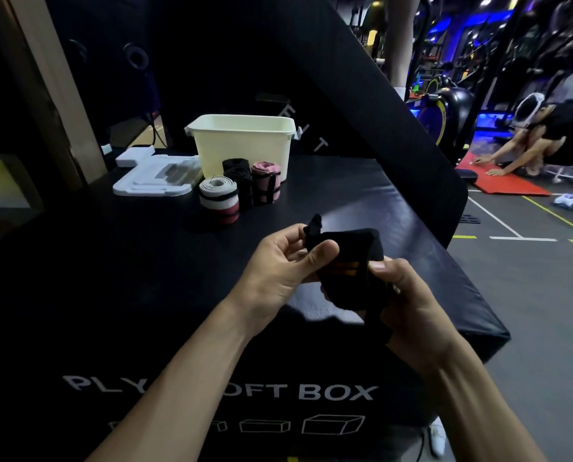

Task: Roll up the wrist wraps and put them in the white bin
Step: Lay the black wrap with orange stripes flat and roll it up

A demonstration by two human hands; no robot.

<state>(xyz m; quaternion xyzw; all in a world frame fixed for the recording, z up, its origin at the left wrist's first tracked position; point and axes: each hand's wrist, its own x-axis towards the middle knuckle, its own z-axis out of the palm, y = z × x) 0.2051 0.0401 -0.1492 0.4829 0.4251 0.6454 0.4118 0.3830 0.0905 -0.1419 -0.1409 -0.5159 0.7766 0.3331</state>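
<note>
Both hands pinching the black wrist wrap [345,261] above the surface's near edge, left hand [278,265], right hand [408,295]; soft, floppy fabric, best held snug at the roll.

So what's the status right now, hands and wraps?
Both hands, left hand and right hand, gripping black wrist wrap above the black box. Three rolled wraps standing outside white bin. Path to bin open.

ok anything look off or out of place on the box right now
Only this: three rolled wraps, white, black and pink, stand in front of the bin rather than in it. Both hands, left and right, hold a black wrap. Nothing looks spilled or damaged.
</note>
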